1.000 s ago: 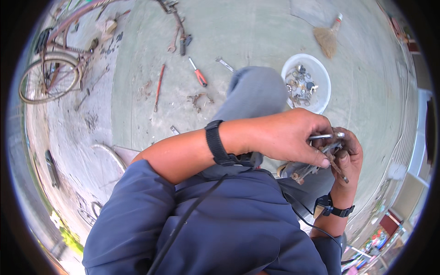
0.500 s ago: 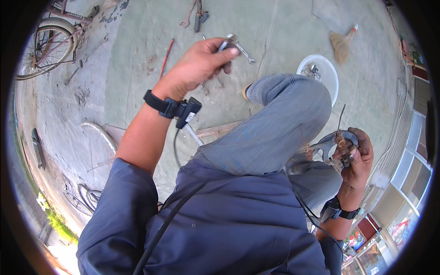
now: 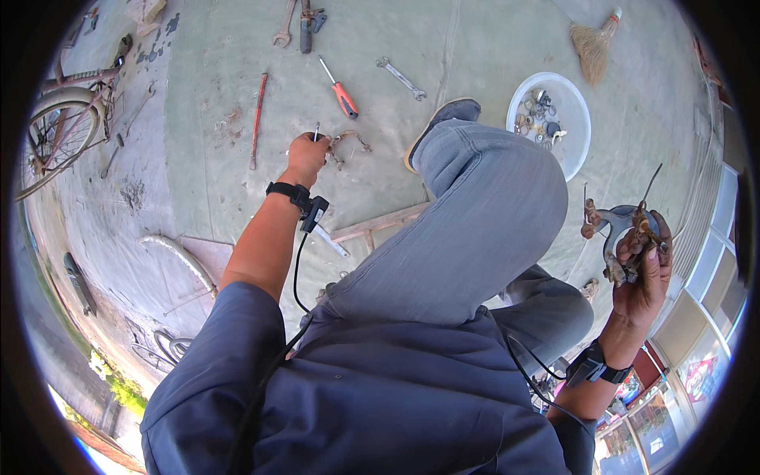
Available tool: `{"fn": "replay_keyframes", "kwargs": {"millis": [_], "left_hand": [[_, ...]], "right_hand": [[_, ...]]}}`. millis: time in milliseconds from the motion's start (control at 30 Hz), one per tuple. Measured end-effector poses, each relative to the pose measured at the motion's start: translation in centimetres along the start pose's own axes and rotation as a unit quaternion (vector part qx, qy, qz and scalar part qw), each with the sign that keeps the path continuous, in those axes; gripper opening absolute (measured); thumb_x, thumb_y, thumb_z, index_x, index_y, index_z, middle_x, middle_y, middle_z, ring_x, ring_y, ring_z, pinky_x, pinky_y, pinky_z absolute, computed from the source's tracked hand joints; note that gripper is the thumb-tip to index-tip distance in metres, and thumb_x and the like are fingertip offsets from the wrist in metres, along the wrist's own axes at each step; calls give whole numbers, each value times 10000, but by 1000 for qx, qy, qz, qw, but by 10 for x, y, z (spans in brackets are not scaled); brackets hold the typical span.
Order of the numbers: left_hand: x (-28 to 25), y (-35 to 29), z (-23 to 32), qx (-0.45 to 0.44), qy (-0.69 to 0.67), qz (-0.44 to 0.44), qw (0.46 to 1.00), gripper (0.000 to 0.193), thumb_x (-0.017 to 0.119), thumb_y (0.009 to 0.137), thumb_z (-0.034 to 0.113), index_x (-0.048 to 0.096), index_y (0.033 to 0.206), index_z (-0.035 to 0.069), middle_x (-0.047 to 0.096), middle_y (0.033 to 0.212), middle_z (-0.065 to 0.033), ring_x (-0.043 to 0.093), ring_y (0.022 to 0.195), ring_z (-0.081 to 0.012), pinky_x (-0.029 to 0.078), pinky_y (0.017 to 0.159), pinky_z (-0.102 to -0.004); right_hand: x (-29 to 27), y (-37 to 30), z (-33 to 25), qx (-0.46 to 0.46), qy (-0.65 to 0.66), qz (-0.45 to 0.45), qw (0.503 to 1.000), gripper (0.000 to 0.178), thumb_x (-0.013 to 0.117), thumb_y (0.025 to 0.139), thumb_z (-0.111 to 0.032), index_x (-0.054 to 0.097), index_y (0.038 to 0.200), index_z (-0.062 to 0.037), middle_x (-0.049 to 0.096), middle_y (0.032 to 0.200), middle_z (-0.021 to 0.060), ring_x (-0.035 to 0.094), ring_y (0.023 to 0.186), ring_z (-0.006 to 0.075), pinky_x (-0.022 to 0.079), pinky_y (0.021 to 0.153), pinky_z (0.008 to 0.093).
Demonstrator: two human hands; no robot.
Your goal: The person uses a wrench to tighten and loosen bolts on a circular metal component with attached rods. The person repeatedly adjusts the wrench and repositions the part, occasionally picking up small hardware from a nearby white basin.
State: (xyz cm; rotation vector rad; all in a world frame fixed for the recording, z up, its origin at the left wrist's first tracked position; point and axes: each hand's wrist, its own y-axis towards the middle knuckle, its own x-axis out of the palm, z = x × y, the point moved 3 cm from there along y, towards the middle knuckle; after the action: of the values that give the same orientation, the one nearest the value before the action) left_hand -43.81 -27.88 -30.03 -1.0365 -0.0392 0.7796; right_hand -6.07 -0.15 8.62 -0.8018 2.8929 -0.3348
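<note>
My left hand is low over the floor, its fingers closed on a short, slim metal rod; the rest is hidden in the grip. Just beside it lies a rusty, curved metal piece. Farther off are a red-handled screwdriver and a double-ended wrench. At the right, my right hand holds up a grey curved bicycle part with rusty fittings and thin rods sticking out. Its fingers wrap round one side; the exact kind is unclear.
A white tub with several small metal parts stands beyond my bent knee. Near it lies a straw broom. A red bar, a large wrench and a wooden frame lie about. A bicycle wheel is far left.
My left hand has moved down and left, uncovering the screwdriver and wrench on the floor. My right hand has shifted outward and turned the bicycle part. The view has shifted slightly.
</note>
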Motion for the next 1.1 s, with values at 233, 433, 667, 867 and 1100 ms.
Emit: {"fn": "replay_keyframes", "kwargs": {"millis": [233, 433, 667, 867, 1100], "left_hand": [[27, 31, -12, -19, 95, 21, 995, 241, 700, 886, 227, 671, 916, -10, 616, 704, -40, 518, 545, -131, 403, 479, -302], [31, 61, -39, -7, 129, 25, 991, 188, 666, 873, 150, 681, 944, -23, 666, 752, -72, 547, 559, -139, 430, 497, -305], [25, 43, -22, 9, 103, 32, 994, 208, 629, 840, 118, 703, 981, -17, 704, 793, -95, 610, 619, -162, 481, 565, -311], [16, -20, 75, 93, 52, 36, 994, 221, 654, 829, 139, 706, 961, -30, 674, 732, -72, 600, 596, -138, 480, 556, -304], [58, -111, 246, 315, 79, 5, 946, 220, 681, 838, 149, 692, 963, -32, 625, 706, -13, 523, 581, -71, 429, 519, -257]], "right_hand": [[-4, 36, 19, 44, -10, 7, 999, 526, 613, 973, -203, 438, 1400, 51, 660, 956, 79, 623, 839, 131, 500, 764, 234], [1, 57, 33, 70, -1, -6, 998, 509, 619, 968, -195, 459, 1388, 45, 657, 985, 89, 621, 838, 134, 503, 751, 242], [6, 67, 37, 67, -1, 17, 998, 490, 616, 975, -207, 477, 1376, 37, 642, 952, 75, 611, 819, 129, 503, 680, 240], [-12, 55, 42, 53, 49, 51, 996, 417, 603, 987, -186, 526, 1339, 23, 637, 929, 66, 615, 807, 127, 498, 690, 239], [-77, 17, 56, 7, 151, 114, 982, 391, 603, 982, -143, 553, 1334, 21, 679, 965, 70, 642, 836, 130, 490, 720, 246]]}}
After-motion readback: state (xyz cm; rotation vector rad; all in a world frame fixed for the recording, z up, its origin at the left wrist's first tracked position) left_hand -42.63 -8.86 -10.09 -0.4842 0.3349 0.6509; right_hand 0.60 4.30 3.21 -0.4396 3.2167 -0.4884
